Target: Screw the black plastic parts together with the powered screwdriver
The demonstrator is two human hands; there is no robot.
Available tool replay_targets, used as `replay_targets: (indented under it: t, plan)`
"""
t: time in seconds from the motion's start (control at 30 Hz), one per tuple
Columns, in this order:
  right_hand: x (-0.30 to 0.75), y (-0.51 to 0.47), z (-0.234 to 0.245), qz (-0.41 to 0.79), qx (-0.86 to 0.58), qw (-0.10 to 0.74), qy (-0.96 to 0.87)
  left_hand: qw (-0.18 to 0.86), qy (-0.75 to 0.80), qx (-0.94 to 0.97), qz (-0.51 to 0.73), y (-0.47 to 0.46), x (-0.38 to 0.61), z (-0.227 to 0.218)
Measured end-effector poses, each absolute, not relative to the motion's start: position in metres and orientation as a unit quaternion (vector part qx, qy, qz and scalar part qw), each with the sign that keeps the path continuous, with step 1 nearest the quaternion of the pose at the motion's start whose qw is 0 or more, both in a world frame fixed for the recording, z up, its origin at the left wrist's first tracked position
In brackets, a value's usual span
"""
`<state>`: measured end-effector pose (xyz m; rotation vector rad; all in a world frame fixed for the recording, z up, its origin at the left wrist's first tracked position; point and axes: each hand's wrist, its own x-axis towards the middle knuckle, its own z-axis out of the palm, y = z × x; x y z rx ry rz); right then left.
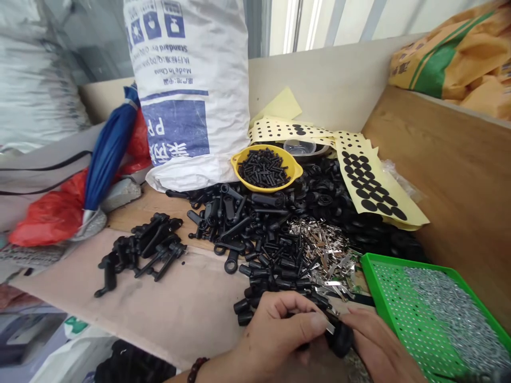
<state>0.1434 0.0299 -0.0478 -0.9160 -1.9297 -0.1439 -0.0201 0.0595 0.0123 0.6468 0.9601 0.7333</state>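
Note:
My left hand (279, 332) is closed, its thumb and index finger pinching a small silver metal strip (330, 328). Against the strip is a rounded black plastic part (342, 340), and my right hand (373, 340) has its fingers closed around that part's right side. The fingers partly cover both pieces, so how they join is hidden. Just beyond my hands lie several short black tubes (259, 272) and a heap of loose metal strips (329, 250).
A green perforated tray (415, 314) of small silver pieces stands at right. Black lever-like parts lie in a group (143, 250) at left. Behind are a yellow basket (265, 188) of black ribbed pieces, a white sack (227, 80), yellow sticker sheets (411, 213) and a blue umbrella (107, 149).

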Motion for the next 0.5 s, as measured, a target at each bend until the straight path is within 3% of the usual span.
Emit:
replay_targets:
  t: [0.1, 0.3, 0.5]
  plan:
    - [0.151, 0.032, -0.047, -0.082, -0.351, 0.46, -0.811, 0.77, 0.464, 0.285, 0.332, 0.06, -0.018, 0.018]
    - [0.158, 0.022, -0.049, 0.0, -0.392, 0.393, -0.832, 0.778, 0.465, 0.257, 0.334, 0.061, -0.017, 0.022]
    - [0.154, 0.022, -0.037, 0.064, -0.436, 0.427, -0.79, 0.795, 0.446, 0.261, 0.32, 0.06, -0.016, 0.015]
